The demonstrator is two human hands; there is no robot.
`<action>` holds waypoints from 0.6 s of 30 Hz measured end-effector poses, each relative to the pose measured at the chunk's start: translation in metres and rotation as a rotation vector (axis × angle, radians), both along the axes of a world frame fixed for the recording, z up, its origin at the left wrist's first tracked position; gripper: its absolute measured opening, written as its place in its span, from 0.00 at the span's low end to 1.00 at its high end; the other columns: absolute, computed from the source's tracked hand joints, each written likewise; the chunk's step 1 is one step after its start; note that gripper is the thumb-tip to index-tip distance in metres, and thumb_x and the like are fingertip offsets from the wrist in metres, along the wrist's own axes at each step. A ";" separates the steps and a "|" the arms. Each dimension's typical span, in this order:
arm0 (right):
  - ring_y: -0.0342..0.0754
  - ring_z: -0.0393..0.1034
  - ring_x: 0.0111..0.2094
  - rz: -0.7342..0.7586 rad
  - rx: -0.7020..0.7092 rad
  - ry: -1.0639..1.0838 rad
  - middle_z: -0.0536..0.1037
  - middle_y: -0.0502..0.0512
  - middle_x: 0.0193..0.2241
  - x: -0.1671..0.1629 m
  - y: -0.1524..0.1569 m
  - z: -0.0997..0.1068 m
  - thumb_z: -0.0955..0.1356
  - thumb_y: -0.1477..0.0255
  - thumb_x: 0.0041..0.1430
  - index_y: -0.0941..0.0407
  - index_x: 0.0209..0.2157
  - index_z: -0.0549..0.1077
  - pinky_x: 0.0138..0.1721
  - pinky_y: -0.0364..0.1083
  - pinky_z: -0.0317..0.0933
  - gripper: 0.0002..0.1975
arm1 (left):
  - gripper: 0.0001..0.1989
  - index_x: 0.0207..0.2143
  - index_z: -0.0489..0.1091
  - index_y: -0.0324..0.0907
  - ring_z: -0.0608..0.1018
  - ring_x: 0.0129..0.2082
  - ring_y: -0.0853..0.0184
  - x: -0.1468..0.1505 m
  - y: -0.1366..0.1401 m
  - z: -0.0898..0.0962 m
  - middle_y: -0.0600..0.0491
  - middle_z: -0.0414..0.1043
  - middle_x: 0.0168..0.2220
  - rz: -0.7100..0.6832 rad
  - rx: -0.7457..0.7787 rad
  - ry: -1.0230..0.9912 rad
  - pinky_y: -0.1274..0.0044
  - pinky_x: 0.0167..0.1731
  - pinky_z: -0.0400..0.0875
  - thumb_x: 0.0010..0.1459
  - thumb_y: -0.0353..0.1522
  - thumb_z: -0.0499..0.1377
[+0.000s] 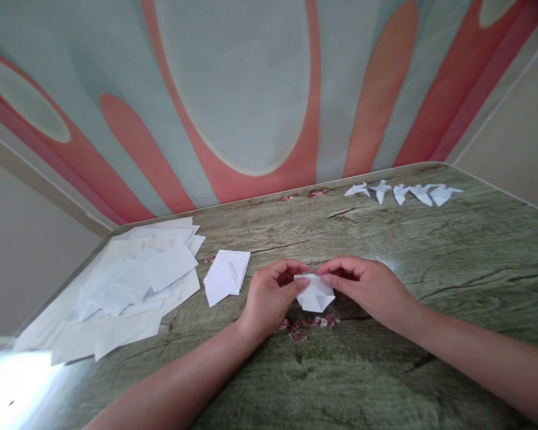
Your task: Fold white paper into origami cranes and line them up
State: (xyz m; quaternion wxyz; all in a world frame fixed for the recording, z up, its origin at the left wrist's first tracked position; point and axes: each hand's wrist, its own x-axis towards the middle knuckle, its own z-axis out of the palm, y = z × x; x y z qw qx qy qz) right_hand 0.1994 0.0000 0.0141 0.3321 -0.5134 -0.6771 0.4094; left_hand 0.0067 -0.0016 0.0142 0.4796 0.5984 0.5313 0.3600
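Observation:
A small folded piece of white paper [316, 297] is held between my two hands, just above the wooden-patterned table. My left hand [273, 294] pinches its upper left corner between thumb and fingers. At the upper right corner, my right hand [368, 288] grips the same paper with thumb and index finger. Creases and angled flaps show on the paper's lower part. To the left of my left hand lies a small stack of white paper [224, 276] with a slanted fold on top.
A loose, spread-out pile of white paper sheets [170, 263] covers the table's left side. Several folded white paper birds [401, 192] stand in a row at the back right. Behind the table [466, 263] rises a red and pale green patterned wall [233, 77].

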 end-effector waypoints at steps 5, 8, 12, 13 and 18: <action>0.46 0.71 0.32 0.027 0.139 -0.064 0.78 0.50 0.32 -0.001 0.000 -0.002 0.68 0.68 0.55 0.51 0.35 0.77 0.34 0.44 0.62 0.06 | 0.09 0.35 0.75 0.40 0.70 0.26 0.71 0.000 0.001 0.000 0.53 0.72 0.28 -0.034 0.058 0.085 0.81 0.26 0.63 0.54 0.36 0.61; 0.46 0.70 0.33 0.041 0.186 -0.074 0.77 0.50 0.30 -0.002 0.000 -0.003 0.67 0.68 0.57 0.52 0.33 0.77 0.34 0.44 0.61 0.06 | 0.08 0.35 0.76 0.42 0.73 0.30 0.68 -0.001 0.001 0.003 0.52 0.74 0.31 -0.068 0.178 0.214 0.78 0.31 0.66 0.54 0.35 0.61; 0.45 0.69 0.32 0.057 0.235 -0.088 0.75 0.50 0.29 -0.002 -0.001 -0.004 0.66 0.70 0.59 0.53 0.32 0.76 0.33 0.44 0.61 0.06 | 0.06 0.33 0.76 0.43 0.75 0.35 0.65 -0.001 0.000 0.006 0.51 0.75 0.32 -0.127 0.391 0.339 0.75 0.39 0.67 0.56 0.32 0.59; 0.45 0.69 0.32 0.059 0.255 -0.099 0.74 0.51 0.28 -0.002 -0.001 -0.004 0.66 0.70 0.60 0.54 0.31 0.75 0.33 0.44 0.60 0.06 | 0.06 0.33 0.76 0.43 0.75 0.35 0.65 0.000 0.000 0.007 0.51 0.75 0.32 -0.139 0.427 0.356 0.75 0.39 0.67 0.57 0.32 0.58; 0.46 0.68 0.33 0.107 0.367 -0.183 0.74 0.53 0.31 -0.001 0.001 -0.009 0.64 0.72 0.62 0.55 0.31 0.71 0.35 0.45 0.60 0.06 | 0.07 0.32 0.75 0.41 0.74 0.34 0.66 -0.001 0.003 0.008 0.50 0.74 0.32 -0.165 0.474 0.401 0.76 0.37 0.66 0.58 0.31 0.57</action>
